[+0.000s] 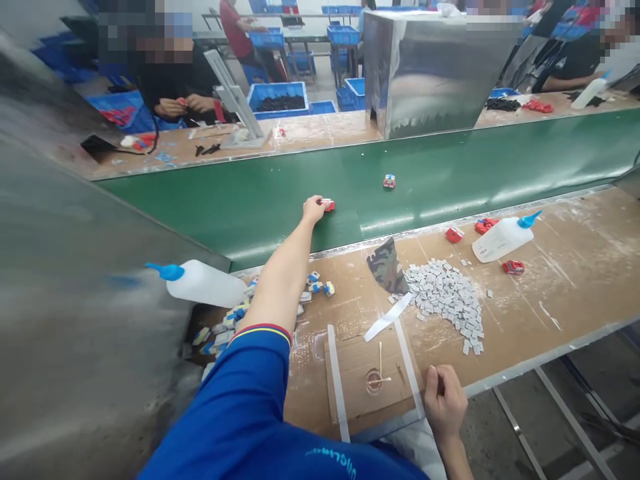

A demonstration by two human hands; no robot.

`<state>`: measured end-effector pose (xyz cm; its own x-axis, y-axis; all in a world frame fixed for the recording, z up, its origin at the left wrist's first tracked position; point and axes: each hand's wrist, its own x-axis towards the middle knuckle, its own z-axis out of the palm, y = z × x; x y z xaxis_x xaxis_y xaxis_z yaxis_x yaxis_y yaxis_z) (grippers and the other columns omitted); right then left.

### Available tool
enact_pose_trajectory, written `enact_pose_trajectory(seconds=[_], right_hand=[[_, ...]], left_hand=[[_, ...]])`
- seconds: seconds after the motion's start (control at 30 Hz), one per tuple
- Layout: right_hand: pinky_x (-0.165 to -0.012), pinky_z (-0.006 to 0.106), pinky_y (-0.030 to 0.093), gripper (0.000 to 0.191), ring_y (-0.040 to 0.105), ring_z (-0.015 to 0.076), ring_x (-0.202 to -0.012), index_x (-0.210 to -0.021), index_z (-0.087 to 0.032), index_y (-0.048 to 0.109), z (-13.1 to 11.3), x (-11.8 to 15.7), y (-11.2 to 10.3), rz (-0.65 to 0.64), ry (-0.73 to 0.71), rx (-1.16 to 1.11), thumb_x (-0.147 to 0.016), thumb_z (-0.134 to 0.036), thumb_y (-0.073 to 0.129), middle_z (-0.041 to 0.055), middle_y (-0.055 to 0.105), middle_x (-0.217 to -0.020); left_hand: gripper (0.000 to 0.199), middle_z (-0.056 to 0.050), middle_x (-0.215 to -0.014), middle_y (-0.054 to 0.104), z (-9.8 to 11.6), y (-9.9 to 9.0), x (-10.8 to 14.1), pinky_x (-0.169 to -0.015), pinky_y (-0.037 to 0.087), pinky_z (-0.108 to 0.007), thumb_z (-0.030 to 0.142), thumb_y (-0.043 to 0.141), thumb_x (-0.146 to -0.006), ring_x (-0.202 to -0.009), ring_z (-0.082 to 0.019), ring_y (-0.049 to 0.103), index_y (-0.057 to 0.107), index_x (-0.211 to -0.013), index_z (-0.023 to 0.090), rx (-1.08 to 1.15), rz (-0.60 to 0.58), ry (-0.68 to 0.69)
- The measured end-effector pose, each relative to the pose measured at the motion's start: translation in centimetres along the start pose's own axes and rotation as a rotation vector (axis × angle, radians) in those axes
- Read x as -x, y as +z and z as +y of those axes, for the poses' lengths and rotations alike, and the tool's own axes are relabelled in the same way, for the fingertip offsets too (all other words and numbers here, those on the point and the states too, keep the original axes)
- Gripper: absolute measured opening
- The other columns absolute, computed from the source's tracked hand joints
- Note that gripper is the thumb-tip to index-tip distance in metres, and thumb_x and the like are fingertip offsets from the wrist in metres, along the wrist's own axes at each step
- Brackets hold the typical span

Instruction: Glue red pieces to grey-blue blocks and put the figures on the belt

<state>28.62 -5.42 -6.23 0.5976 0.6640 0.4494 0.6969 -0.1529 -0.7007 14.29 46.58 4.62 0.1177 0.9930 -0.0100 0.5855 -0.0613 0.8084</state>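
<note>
My left hand [314,209] reaches out over the green conveyor belt [250,220], with its fingers on a small red toy car [327,205] at the belt's near side. Farther along the belt sits a second red-and-blue toy car [389,181], apart from my hand. My right hand [445,403] rests at the bench's front edge with its fingers curled together, and I see nothing held in them. Just beyond it lies a cardboard sheet [365,380] bearing a small glass cup [373,381] with a cotton swab [380,363].
The bench [575,280] holds a pile of small grey tiles [445,300], a camouflage cloth [387,267], blue-nozzled glue bottles [203,283] [504,239] and loose red and blue parts [315,283]. A steel panel [60,300] fills the left. Co-workers [175,87] sit across the belt.
</note>
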Motion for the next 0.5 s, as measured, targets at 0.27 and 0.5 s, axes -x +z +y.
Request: enact_pose_trajectory(seconds=[0.27,0.5], right_hand=[[-0.067,0.039,0.052,0.038,0.068,0.0260,-0.064,-0.085,-0.027,0.060,2.2,-1.2,-1.4,-0.126,0.295,-0.007,-0.104,-0.057,0.048,0.0035,0.070,-0.074],[-0.052,0.045,0.045,0.031,0.054,0.0255,-0.053,-0.075,-0.032,0.057,4.7,-5.9,-1.9,-0.294,0.284,-0.288,-0.090,-0.058,0.060,0.0016,0.058,-0.064]], left_hand=[[0.033,-0.014,-0.133,0.079,1.3,-5.1,14.6,-0.109,0.054,-0.039,0.021,0.073,-0.093,-0.115,-0.025,0.073,0.076,-0.125,0.014,0.027,-0.106,0.204],[0.043,-0.012,-0.124,0.083,-3.6,-15.8,43.8,-0.091,0.061,-0.034,0.042,0.082,-0.092,-0.106,-0.028,0.080,0.078,-0.132,0.026,0.043,-0.448,0.416]])
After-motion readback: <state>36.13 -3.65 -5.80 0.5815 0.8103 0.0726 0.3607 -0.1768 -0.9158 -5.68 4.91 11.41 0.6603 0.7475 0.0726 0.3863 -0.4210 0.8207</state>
